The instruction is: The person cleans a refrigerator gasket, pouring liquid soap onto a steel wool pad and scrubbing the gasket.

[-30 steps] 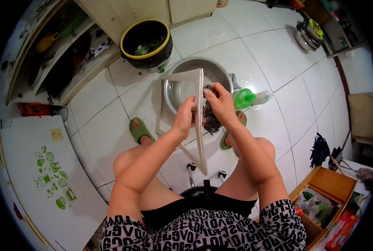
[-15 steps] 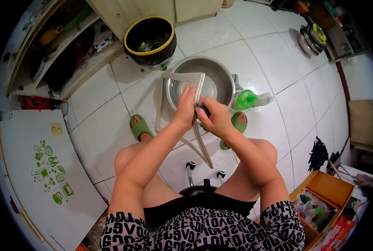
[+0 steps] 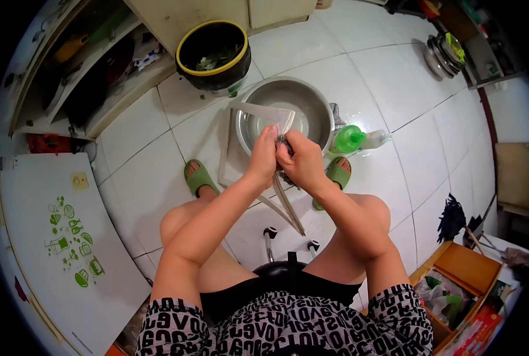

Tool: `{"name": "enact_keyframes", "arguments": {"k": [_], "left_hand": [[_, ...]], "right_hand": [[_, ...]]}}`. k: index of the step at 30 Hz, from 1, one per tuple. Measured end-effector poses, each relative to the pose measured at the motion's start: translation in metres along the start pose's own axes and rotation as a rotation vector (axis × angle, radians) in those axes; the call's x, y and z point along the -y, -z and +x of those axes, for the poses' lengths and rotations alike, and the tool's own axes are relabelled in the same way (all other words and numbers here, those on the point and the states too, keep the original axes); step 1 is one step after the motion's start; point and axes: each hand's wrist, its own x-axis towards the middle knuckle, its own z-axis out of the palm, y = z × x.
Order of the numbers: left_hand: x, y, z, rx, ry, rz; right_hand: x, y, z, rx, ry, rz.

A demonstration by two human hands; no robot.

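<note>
A thin pale frame [image 3: 288, 209] is tilted over the near side of a metal basin [image 3: 322, 101]. My left hand [image 3: 264, 153] is closed round one side of this frame. Against the same side, my right hand [image 3: 301, 158] grips a dark grey scouring pad [image 3: 287, 179], mostly hidden under the fingers. The two hands are close together at the basin's near rim. Water shows in the bottom of the basin.
Right of the basin are a green bottle [image 3: 350, 139] and a clear bottle [image 3: 374, 139]. A yellow-rimmed bin [image 3: 213, 77] stands behind on the left. Slippered feet [image 3: 200, 178] flank the work. A white cabinet [image 3: 68, 237] is at left, a wooden box [image 3: 469, 265] at right.
The right hand has come in from the right with the pad and now presses it to the frame. The frame has tilted, and its near corner has shifted slightly right and up.
</note>
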Motion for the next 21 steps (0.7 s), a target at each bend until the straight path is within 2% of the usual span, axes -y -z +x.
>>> {"name": "enact_keyframes", "arguments": {"k": [1,2,3,5,6,13,15,17,18,19,21], "left_hand": [[0.000,-0.001,0.000,-0.033,-0.050,0.025],[-0.001,0.002,-0.003,0.005,0.077,-0.027],[-0.002,-0.002,-0.006,0.011,0.083,-0.029],[-0.004,-0.005,-0.011,0.079,0.162,-0.044],[-0.005,-0.007,-0.016,0.195,0.127,-0.025],[-0.014,-0.003,-0.009,0.104,0.073,-0.049],[-0.016,-0.006,-0.007,-0.035,0.120,-0.056],[-0.008,-0.007,-0.002,-0.041,0.037,-0.045],[-0.003,-0.007,-0.001,-0.044,-0.038,-0.033],[-0.006,-0.009,-0.007,-0.042,-0.029,-0.031],[-0.014,-0.011,-0.016,0.025,0.149,-0.007]], "right_hand": [[0.000,-0.001,-0.002,0.002,-0.014,-0.008],[-0.003,0.000,0.000,-0.047,-0.032,-0.004],[-0.009,0.003,0.007,-0.099,-0.050,-0.004],[-0.029,0.011,0.022,-0.180,-0.133,-0.078],[-0.029,0.016,0.025,-0.196,-0.150,-0.075],[-0.004,0.015,0.007,-0.197,-0.134,0.077],[0.001,0.012,0.007,-0.237,-0.111,0.100],[0.006,0.003,0.000,-0.109,0.135,0.029],[0.008,0.002,0.003,-0.142,0.099,0.033],[0.002,0.003,0.007,-0.142,0.089,0.030],[-0.015,0.006,0.024,-0.259,-0.064,-0.038]]}}
